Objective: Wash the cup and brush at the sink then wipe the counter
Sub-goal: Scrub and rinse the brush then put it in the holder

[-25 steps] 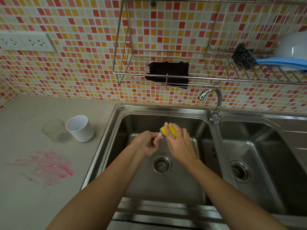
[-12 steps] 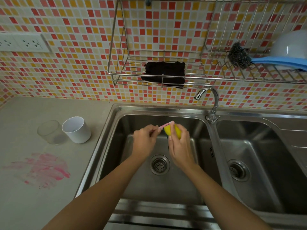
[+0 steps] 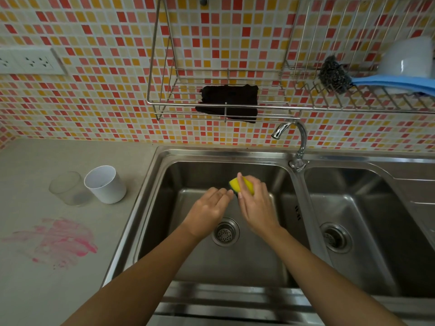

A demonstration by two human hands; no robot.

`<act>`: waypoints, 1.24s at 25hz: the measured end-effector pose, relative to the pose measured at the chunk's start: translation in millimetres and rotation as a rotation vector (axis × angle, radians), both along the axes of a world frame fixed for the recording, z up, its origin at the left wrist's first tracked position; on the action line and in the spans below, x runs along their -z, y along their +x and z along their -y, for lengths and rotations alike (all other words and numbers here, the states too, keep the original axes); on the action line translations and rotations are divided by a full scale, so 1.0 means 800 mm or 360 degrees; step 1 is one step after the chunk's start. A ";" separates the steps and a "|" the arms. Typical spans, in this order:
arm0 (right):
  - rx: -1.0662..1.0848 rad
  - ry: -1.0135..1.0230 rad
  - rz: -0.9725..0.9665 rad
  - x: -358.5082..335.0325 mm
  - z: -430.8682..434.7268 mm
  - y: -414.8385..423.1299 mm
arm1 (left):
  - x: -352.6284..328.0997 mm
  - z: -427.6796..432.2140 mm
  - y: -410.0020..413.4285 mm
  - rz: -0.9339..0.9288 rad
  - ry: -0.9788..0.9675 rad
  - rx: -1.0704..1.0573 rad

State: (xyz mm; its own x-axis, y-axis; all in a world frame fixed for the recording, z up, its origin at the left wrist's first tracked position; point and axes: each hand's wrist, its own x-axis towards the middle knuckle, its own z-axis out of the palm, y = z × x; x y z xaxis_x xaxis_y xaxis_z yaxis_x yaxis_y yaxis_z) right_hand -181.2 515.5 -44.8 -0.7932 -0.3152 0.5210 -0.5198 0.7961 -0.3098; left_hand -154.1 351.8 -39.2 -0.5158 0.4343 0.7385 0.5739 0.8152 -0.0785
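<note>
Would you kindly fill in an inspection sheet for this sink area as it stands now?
Surface: grey counter, pink stain at front left.
Job's things: cup upright on the counter, left of the sink; brush not visible.
Clutter: glass beside the cup.
Hands: right hand grips a sponge over the left basin; left hand beside it, fingers curled, contents hidden.
Cables: nothing seen.
Surroundings: tiled wall, socket, tap, rack holding a black cloth, scourer, blue cloth and bowl.
</note>
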 end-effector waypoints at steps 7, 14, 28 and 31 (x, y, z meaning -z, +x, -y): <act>0.0079 -0.0083 0.0142 0.002 -0.003 0.005 | -0.001 -0.001 -0.008 0.0107 -0.0066 0.0076; 0.0194 -0.0160 0.0303 0.009 -0.007 -0.011 | 0.000 -0.022 -0.022 0.0081 0.0105 0.0017; 0.0895 -0.0039 0.0647 0.038 -0.114 -0.139 | 0.010 -0.013 -0.053 0.0195 0.0113 -0.0057; 0.0812 0.0255 0.0534 0.052 -0.124 -0.133 | 0.013 -0.017 -0.057 0.0182 0.0093 -0.0067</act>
State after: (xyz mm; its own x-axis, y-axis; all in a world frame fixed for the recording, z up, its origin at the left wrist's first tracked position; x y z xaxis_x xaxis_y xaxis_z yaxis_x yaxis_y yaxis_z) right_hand -287.6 615.0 -86.7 -0.9764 0.0924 0.1954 0.0424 0.9683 -0.2462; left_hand -199.5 365.6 -49.7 -0.6149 0.3681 0.6974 0.5413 0.8402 0.0338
